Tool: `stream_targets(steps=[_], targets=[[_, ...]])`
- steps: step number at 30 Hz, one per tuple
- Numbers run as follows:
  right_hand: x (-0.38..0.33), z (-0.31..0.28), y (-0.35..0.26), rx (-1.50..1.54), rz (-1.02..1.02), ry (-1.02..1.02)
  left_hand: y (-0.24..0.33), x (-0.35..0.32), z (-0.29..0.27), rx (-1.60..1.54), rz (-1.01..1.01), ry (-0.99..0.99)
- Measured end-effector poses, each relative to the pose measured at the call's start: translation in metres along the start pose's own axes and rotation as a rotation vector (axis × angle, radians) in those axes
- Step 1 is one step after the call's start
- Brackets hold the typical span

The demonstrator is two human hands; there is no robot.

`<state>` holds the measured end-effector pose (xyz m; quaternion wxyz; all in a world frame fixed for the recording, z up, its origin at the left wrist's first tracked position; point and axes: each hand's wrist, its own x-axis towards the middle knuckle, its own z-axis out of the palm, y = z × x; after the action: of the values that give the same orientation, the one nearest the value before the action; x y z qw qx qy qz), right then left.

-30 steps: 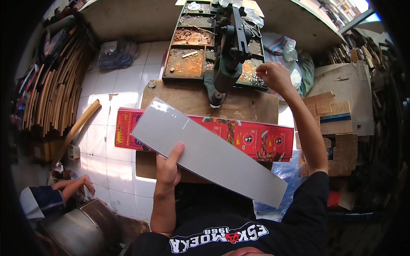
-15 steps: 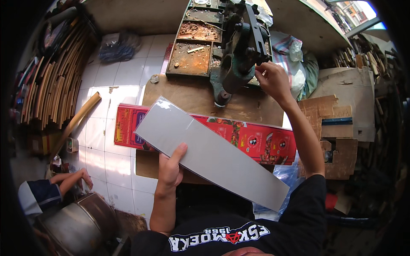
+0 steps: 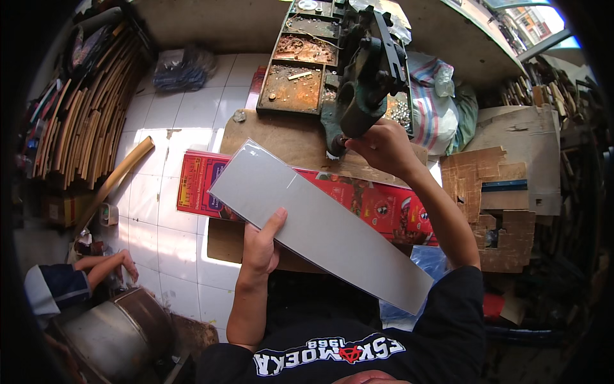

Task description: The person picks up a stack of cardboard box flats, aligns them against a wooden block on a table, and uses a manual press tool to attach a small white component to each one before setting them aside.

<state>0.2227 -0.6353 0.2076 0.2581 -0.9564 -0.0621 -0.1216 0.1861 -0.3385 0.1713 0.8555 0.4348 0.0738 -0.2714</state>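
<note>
The left hand (image 3: 261,248) grips the grey panel (image 3: 326,224) over red sheets (image 3: 195,182) on the worktop (image 3: 275,134) — the right hand (image 3: 384,150), its hold unclear, seemingly readies the press (image 3: 361,109) — and next, careful alignment looks needed.

Flat brown sheets (image 3: 93,121) stand packed at left — a metal drum (image 3: 118,336) nearer, a striped sack (image 3: 430,118) upper right.

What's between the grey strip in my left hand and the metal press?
In the head view, red printed sheeting and some wooden board lie between the grey strip and the metal press.
</note>
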Motion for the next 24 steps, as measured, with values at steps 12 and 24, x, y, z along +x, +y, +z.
stream_targets(steps=[12,24], targets=[[-0.037,-0.046,0.042,0.296,0.353,0.03,-0.001,-0.002,0.0,-0.007,0.001,0.007],[-0.158,-0.022,-0.092,0.63,0.398,-0.22,-0.006,-0.012,0.015,0.077,-0.058,-0.122]])
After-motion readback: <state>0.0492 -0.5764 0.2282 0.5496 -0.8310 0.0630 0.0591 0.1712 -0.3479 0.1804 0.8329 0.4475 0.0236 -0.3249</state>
